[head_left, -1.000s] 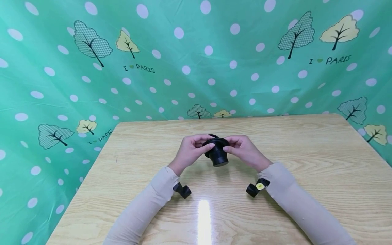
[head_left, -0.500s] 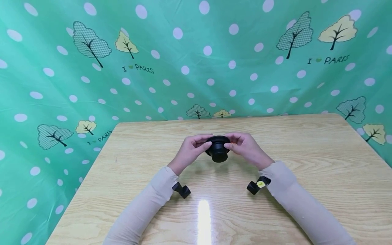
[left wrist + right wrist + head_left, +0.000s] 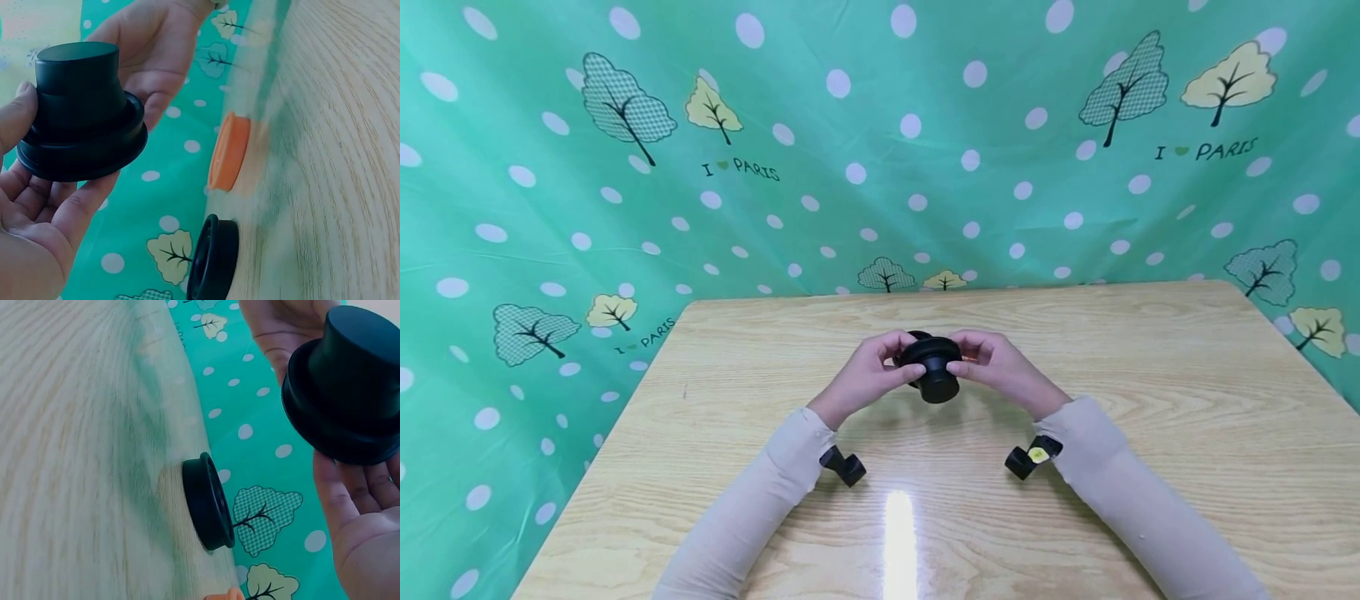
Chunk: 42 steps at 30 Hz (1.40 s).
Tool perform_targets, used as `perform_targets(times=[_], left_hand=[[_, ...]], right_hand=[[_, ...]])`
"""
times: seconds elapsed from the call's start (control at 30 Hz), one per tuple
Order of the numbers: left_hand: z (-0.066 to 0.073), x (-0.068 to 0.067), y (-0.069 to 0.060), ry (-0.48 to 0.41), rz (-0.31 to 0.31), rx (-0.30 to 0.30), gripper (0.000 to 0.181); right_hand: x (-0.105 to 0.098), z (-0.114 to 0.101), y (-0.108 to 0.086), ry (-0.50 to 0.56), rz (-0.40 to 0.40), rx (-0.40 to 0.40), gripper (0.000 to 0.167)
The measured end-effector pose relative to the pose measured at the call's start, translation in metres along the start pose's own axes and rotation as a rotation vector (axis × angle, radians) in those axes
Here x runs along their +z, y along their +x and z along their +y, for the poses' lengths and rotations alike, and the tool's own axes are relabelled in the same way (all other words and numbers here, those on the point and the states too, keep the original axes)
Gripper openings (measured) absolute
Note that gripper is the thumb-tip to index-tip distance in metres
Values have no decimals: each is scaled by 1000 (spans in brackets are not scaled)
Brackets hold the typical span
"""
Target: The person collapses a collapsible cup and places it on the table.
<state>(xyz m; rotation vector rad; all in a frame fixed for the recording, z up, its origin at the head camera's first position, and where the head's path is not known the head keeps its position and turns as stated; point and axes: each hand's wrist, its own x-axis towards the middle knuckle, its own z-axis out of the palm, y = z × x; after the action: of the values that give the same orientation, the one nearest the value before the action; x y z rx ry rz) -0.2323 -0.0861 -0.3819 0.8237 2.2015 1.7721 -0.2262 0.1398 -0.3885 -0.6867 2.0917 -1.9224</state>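
A black hat-shaped part, with a wide rounded rim and a short, flat-ended round neck, is held between both hands above the table. My left hand grips its left side, thumb against the neck and fingers beneath the rim in the left wrist view. My right hand holds the opposite side, its thumb at the neck in the head view. The flat end points down toward me. Behind the part, a black ring-shaped piece and an orange ring-shaped piece lie on the table, mostly hidden in the head view.
The wooden table reaches back to a green curtain with white dots and printed trees. A bright light streak lies on the table's front part. Small black wrist cameras hang below both sleeves.
The black hat-shaped part has tipped in my hands: its flat end swung up toward me, then back down somewhat. Both hands keep hold and shift only slightly.
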Motion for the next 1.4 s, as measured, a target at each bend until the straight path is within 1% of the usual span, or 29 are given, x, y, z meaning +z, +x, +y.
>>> perform_targets(times=[0.07, 0.2, 0.3, 0.43, 0.57, 0.67, 0.8, 0.9, 1.03, 1.2, 1.3, 1.4], left_hand=[[0, 0, 0, -11, -12, -6, 16], [3, 0, -1, -40, -35, -42, 18], [3, 1, -2, -27, -30, -51, 19], [2, 2, -1, 10, 0, -30, 18], [0, 2, 0, 21, 31, -5, 18], [0, 2, 0, 21, 43, 5, 18], [0, 2, 0, 31, 48, 13, 18], [-1, 2, 0, 53, 59, 26, 17], [-4, 3, 1, 92, 82, 44, 16], [-8, 4, 3, 141, 130, 39, 14], [-7, 5, 3, 141, 158, 20, 14], [-7, 6, 4, 145, 171, 5, 15]], right_hand=[[-1, 1, 0, -13, -18, -7, 34], [0, 2, 0, -30, -39, -29, 33], [1, 1, 0, -39, -42, -40, 32], [2, 1, 0, -51, -32, -50, 32], [6, -1, 0, -59, -12, -57, 31], [8, -1, 0, -69, 6, -65, 30], [10, 0, 1, -112, 30, -97, 27], [11, 0, 1, -149, 48, -114, 25], [13, 0, 2, -169, 68, -111, 22], [14, 0, 2, -184, 106, -91, 19], [14, 1, 2, -210, 137, -86, 19], [15, 2, 2, -230, 168, -95, 19]])
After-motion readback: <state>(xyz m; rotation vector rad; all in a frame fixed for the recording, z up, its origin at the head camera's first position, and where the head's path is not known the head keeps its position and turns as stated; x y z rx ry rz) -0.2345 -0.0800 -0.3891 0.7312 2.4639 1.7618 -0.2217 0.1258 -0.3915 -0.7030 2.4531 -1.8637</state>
